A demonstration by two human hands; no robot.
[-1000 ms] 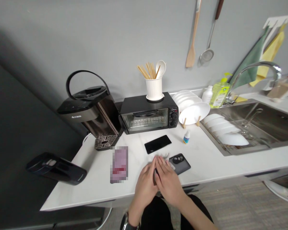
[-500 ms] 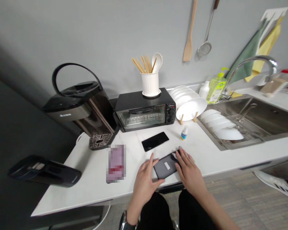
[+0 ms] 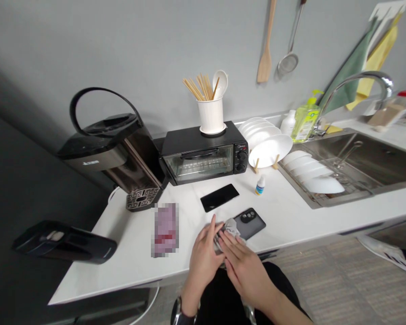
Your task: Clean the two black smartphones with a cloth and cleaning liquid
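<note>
Both of my hands meet at the counter's front edge around a crumpled grey cloth [image 3: 230, 225]. My left hand [image 3: 205, 253] closes on the cloth's left side, its index finger pointing up and away. From the right, the fingers of my right hand [image 3: 242, 264] press together over the cloth, hiding much of it. Just beyond the cloth lies a dark phone case [image 3: 253, 229] with round camera openings; its left end is covered by the cloth and fingers. A black phone [image 3: 219, 197] lies flat behind my hands, and a small white-capped bottle [image 3: 260, 185] stands to its right.
At the back stand a toaster oven [image 3: 203, 164] with a white chopstick holder [image 3: 211, 116] on top, and racked plates [image 3: 269, 151]. A water dispenser [image 3: 122, 153], a black bottle-like appliance [image 3: 67, 243] and a blurred purple item [image 3: 165, 230] are left; the sink [image 3: 368, 180] is right.
My right hand has moved left from the phone case toward my left hand. The grey cloth now shows between them. The phone case appears farther right, its camera openings uncovered.
</note>
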